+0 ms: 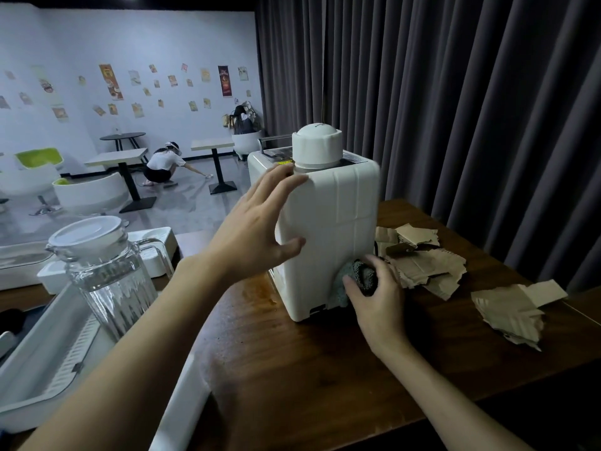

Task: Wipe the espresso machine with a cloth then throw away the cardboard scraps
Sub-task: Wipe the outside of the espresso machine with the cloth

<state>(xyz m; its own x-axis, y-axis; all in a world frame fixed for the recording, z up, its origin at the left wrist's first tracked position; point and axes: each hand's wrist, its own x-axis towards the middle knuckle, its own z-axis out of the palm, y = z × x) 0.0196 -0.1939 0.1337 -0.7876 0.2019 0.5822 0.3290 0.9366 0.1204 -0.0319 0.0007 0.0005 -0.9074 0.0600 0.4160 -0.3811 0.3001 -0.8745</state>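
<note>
The white espresso machine point(328, 229) stands mid-frame on the wooden counter point(292, 362), the left hand point(257, 229) resting released fingers flat against it and the right hand point(377, 297) grasping the cloth point(353, 283) at its lower edge. Cardboard scraps point(426, 265) lie right of it before a grey curtain point(455, 92). A poster-covered wall point(130, 43) fills the upper left.

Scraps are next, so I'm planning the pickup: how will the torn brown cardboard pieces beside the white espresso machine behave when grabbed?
Probably light and fairly stiff: the torn brown cardboard pieces look thin, with creased flaps that stand up. They lie loosely overlapped on the dark wooden table, so a handful may shed pieces. Flat and ragged, they should not roll.
</note>
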